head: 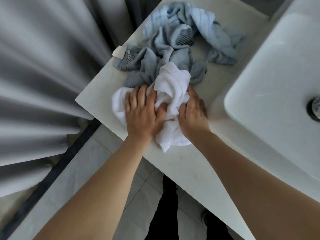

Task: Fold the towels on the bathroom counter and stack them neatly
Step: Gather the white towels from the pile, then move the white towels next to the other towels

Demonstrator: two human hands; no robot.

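Note:
A crumpled white towel (170,87) lies on the pale counter (181,163) near its front edge. My left hand (142,111) presses flat on the towel's left part, its thumb tucked into a fold. My right hand (192,113) grips the towel's right side, fingers curled into the cloth. Behind it sits a bunched grey towel (155,64) with a dark-patterned border and a white tag. Further back a light blue striped towel (207,30) lies in a heap.
A white basin (277,70) with a metal drain (315,109) fills the right side. A grey curtain (43,66) hangs at the left, close to the counter's corner. Tiled floor and dark trouser legs show below.

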